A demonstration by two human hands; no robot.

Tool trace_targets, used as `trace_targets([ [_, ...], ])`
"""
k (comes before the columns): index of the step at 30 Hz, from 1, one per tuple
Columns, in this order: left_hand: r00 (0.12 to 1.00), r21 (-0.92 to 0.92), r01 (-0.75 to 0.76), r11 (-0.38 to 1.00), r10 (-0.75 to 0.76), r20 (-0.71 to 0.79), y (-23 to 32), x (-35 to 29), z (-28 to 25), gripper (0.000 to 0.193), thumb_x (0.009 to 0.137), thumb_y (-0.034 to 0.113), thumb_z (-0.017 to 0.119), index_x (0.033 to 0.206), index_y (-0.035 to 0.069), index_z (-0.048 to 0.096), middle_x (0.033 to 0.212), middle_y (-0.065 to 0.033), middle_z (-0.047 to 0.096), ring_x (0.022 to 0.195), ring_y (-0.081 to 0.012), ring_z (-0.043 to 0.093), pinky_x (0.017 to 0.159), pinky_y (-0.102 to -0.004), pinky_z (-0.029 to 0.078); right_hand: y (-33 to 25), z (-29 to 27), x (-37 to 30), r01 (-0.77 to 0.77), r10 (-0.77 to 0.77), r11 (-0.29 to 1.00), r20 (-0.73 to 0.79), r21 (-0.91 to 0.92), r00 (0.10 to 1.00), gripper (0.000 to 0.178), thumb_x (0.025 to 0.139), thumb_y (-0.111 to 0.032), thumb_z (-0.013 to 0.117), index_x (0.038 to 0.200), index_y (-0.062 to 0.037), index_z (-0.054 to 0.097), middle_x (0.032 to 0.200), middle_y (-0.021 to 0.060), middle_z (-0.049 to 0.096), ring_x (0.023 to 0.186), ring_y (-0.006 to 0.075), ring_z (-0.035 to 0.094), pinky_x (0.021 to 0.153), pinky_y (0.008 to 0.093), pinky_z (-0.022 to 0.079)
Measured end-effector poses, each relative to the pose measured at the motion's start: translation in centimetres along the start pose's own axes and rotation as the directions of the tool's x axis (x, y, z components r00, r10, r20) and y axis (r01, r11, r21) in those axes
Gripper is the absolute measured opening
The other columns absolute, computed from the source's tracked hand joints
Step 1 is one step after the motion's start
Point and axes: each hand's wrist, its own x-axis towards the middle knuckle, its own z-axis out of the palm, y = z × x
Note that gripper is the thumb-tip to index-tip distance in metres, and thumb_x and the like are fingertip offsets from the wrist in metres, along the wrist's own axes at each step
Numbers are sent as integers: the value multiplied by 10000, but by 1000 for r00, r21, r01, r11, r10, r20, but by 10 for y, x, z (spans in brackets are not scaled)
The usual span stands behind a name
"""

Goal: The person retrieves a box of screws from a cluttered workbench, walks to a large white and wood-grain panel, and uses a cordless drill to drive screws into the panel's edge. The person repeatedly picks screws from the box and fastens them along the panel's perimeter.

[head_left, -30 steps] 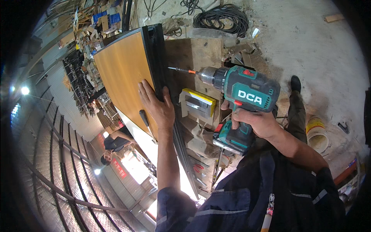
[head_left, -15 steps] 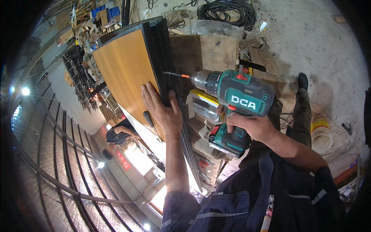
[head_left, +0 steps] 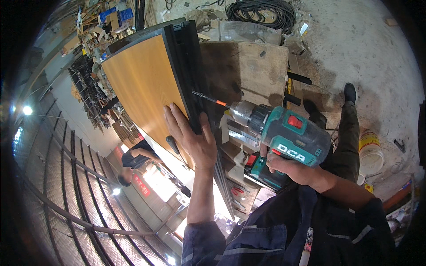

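A: Where's the drill?
B: In the right hand, fingers wrapped round the grip. Its orange-banded bit points toward the panel's black edge; can't tell if the tip touches.
A: Left hand?
B: Laid on the panel, fingers on the wood-look face, thumb spread over the black edge. Dark-handled tool just beside it.
A: Floor?
B: Coiled black cable, bucket.

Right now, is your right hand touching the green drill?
Touching: the head view shows the right hand wrapped around the green drill with no gap.
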Motion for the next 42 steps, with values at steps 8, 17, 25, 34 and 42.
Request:
trace_targets([
  [8, 1000, 38, 8, 999, -8, 12, -6, -2, 2, 733, 1013, 285, 647, 1577, -40, 311, 1616, -305, 282, 1500, -458, 298, 1201, -535, 269, -1, -2, 1, -21, 21, 1000, -5, 10, 1000, 212, 957, -169, 718, 1139, -74, 666, 1013, 52, 697, 917, 153, 676, 786, 329, 561],
  [17, 1000, 46, -5, 999, 5, 16, -8, -1, 3, 744, 1016, 287, 643, 1593, -16, 284, 1627, -288, 272, 1513, -454, 277, 1209, -554, 255, -9, -2, 5, -40, 39, 999, 25, 26, 999, 280, 946, -170, 743, 1196, -71, 667, 1102, 93, 732, 1023, 198, 719, 854, 356, 590],
  [25, 1000, 9, -16, 1000, 16, 19, -10, -2, 4, 755, 1001, 241, 661, 1597, -9, 271, 1630, -287, 271, 1515, -457, 275, 1212, -559, 243, -16, -3, 15, -55, 54, 998, 21, 24, 998, 297, 938, -177, 750, 1203, -62, 682, 1123, 86, 743, 1024, 205, 723, 869, 369, 587],
  [34, 998, -73, -57, 996, 59, 29, -13, -4, 2, 756, 1001, 216, 648, 1605, -5, 251, 1643, -295, 234, 1532, -466, 228, 1221, -568, 223, -2, -4, 19, 92, -89, 991, 36, -95, 995, 308, 944, -162, 741, 1228, -64, 669, 1130, 86, 747, 1048, 205, 722, 887, 371, 586],
  [42, 997, -40, -72, 997, 74, 30, -13, -1, 1, 775, 971, 163, 664, 1612, 13, 256, 1641, -302, 236, 1535, -467, 224, 1225, -559, 216, -11, -8, 23, 5, -4, 1000, 43, -25, 999, 339, 945, -168, 743, 1258, -67, 656, 1157, 106, 738, 1072, 214, 718, 902, 377, 585],
])
